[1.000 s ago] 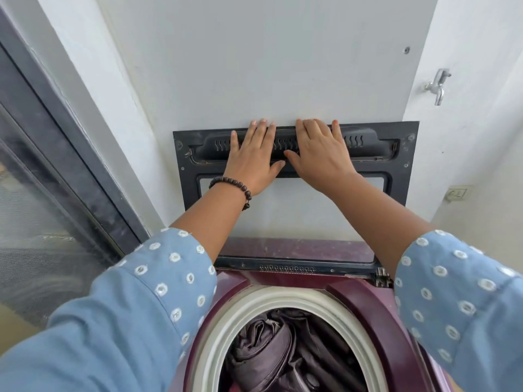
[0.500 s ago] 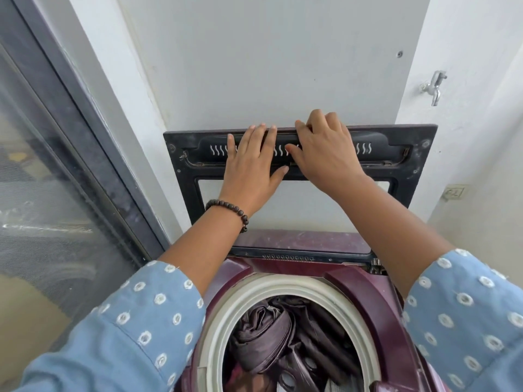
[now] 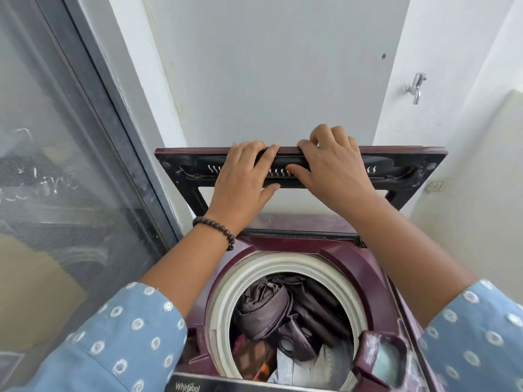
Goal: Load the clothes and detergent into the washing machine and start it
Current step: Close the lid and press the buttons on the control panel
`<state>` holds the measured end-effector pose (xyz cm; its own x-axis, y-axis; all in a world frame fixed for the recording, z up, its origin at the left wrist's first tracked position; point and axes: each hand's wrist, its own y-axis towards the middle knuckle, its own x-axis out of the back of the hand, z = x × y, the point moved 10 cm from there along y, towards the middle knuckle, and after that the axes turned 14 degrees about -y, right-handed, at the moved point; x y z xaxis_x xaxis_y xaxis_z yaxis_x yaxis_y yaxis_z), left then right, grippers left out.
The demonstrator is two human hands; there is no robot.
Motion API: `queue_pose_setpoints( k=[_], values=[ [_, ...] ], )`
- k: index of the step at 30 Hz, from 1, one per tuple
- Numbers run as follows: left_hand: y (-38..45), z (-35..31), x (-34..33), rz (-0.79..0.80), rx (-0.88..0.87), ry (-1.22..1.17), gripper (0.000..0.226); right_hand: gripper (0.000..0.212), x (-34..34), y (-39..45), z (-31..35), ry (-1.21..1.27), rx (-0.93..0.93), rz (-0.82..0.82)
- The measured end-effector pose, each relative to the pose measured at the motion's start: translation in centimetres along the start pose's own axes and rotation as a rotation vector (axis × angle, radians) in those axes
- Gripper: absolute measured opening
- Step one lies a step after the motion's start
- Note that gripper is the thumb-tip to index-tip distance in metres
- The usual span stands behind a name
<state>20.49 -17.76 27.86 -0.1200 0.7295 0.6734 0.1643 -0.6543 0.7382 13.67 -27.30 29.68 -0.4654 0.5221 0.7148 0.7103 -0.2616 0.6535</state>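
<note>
**A:** Start at the fingers: the left hand (image 3: pixel 240 179) has them hooked over the top edge of the lid (image 3: pixel 407 169), thumb stretched along the underside of the dark inner frame. That is a grasp on the lid.

**B:** And the right hand (image 3: pixel 331 168) matches it, fingers curled over the same top edge, knuckles raised, thumb pressed on the vented strip. Both hands grip the lid, side by side near its middle.

**A:** Lid stands raised, tilted toward the camera, hinged at the back of the washing machine (image 3: pixel 365 267). Maroon rim on top, black frame facing us, a clear pane below the hands.

**B:** Working outward: a beaded bracelet (image 3: pixel 218 229) on the left wrist, and blue sleeves with white ring dots (image 3: pixel 121 335) at the bottom corners.

**A:** Under the arms, the tub is wide open. White ring (image 3: pixel 226 295) around the mouth, and the clothes (image 3: pixel 271 309) are inside, dark brownish fabric bunched on top, something pale and something orange lower down.

**B:** Bottom right, a small maroon compartment (image 3: pixel 382 360) with a pale bluish inside. What is in it, I cannot tell.

**A:** Surroundings: glass door with a dark frame (image 3: pixel 93 114) on the left, white wall behind, a metal tap (image 3: pixel 414 87) upper right, and a wall socket (image 3: pixel 435 186) just past the lid's right corner.
</note>
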Motion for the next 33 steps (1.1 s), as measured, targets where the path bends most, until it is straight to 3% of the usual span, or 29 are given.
queue_pose_setpoints(
  k=[7,14,20,27,33],
  values=[
    [-3.5,-1.8,2.0,0.006,0.037,-0.077,0.051,0.048,2.0,-4.6,1.3,0.114,0.033,0.108],
    [-8.3,-3.5,0.8,0.454,0.147,-0.128,0.042,0.046,2.0,-11.3,4.1,0.153,0.098,0.379],
    [-14.6,-5.6,-1.0,0.68,0.189,-0.182,0.034,0.041,0.2,-17.4,6.8,0.217,0.118,0.537],
    [-21.4,-6.6,-3.4,0.84,0.31,-0.277,0.068,0.055,-2.9,-24.0,9.1,0.269,0.091,0.704],
    [-26.0,-7.4,-5.2,0.96,0.338,-0.311,0.096,0.051,-4.9,-28.1,10.6,0.277,0.068,0.781]
  ],
)
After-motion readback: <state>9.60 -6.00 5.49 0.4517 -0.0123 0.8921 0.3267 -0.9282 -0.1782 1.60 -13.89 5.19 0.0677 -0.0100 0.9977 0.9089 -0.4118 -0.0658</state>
